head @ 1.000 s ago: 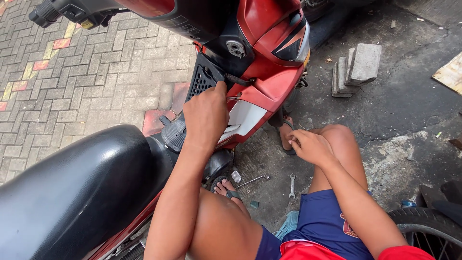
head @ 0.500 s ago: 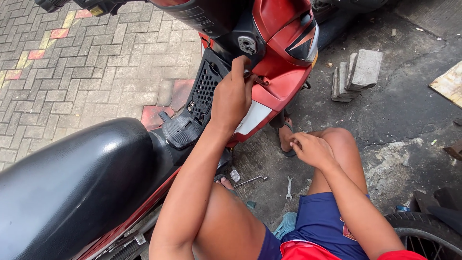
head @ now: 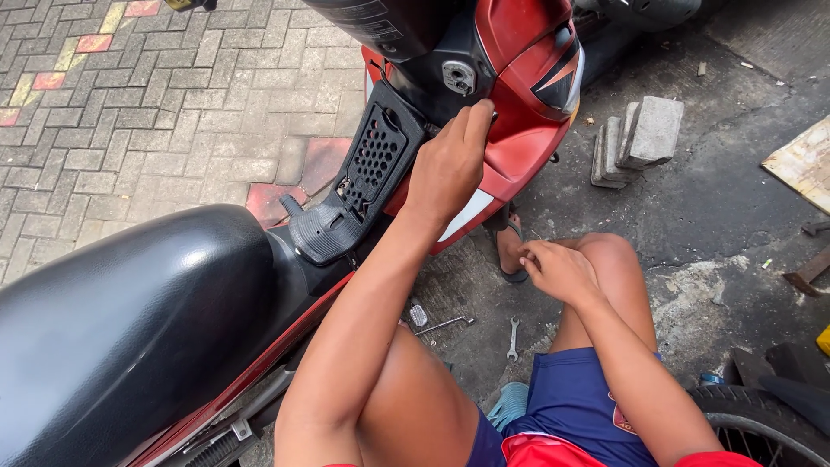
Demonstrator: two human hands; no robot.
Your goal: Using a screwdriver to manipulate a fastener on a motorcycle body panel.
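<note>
L fingers on red scooter panel.

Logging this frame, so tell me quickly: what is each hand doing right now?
Left hand: curled against the red scooter beside the black perforated panel; what it grips, if anything, cannot be told.
Right hand: loosely curled, resting on the right knee, holding nothing visible.

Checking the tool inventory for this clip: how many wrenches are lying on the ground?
2. An L-shaped wrench lies beside the scooter's underside, and a small open-ended spanner lies just to its right, by the person's right knee. The legs and scooter body may hide others.
</note>
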